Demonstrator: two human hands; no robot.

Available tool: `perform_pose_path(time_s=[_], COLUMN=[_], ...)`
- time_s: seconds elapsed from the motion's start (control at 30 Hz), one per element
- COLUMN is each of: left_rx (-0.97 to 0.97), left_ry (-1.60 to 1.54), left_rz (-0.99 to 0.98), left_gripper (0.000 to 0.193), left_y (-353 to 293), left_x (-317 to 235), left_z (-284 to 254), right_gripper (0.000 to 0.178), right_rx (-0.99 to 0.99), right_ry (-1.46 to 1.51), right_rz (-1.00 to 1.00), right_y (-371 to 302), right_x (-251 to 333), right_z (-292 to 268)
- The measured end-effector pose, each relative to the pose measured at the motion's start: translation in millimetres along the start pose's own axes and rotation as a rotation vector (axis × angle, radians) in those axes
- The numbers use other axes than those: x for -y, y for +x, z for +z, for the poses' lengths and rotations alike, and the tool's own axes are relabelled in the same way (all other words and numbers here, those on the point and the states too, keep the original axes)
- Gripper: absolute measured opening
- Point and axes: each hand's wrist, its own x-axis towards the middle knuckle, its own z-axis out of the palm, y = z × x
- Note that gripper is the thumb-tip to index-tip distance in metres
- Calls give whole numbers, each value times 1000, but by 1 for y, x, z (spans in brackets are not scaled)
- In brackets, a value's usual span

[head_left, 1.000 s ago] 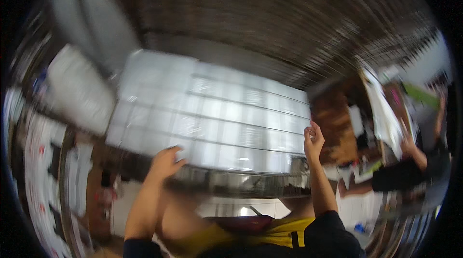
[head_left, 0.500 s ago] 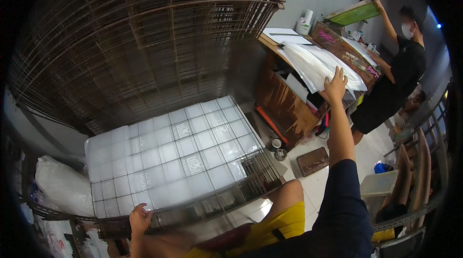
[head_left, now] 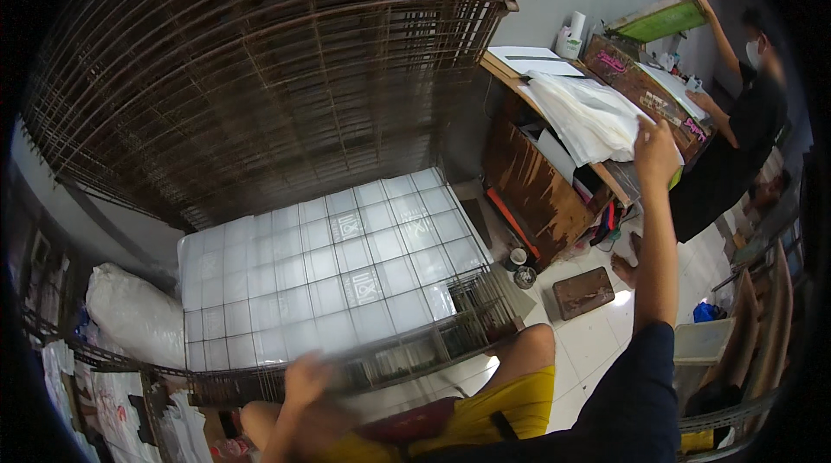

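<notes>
1. Farthest left, well apart from my left hand, a stuffed white sack [head_left: 134, 316] leans with its long axis slanting down toward me.
2. Above and beyond my left hand, wire racks [head_left: 260, 56] stand tilted up in a close stack.
3. My left hand [head_left: 307, 379] is blurred at the near edge of the lower rack; I cannot tell how far its fingers are apart or whether it touches anything.
4. Just beyond that hand lie translucent white sheets [head_left: 294, 268] in overlapping rows, their long axis running left to right, the right end angled away from me.
5. Left of and below my right hand is the worn brown bench [head_left: 528, 190].
6. On it, the white plastic pile [head_left: 589, 117] points from the far left down to my right hand, its long axis slanting.
7. My right hand [head_left: 656, 151] is at the pile's right end, fingers partly bent; I cannot tell whether they are clamped on it.
</notes>
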Motion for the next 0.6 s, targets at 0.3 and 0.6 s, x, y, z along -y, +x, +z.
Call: perform_pose_path(time_s=[0.3, 0.6], left_rx=[606, 876], left_ry=[-596, -1692], left_rz=[-67, -628], left_gripper=[59, 84], left_y=[59, 116], left_x=[-185, -270], left_z=[70, 43], right_gripper=[28, 31], right_rx=[-369, -213], right_ry=[691, 750], right_rz=[-218, -301], right_y=[11, -58], right_x=[27, 40], right_z=[-185, -245])
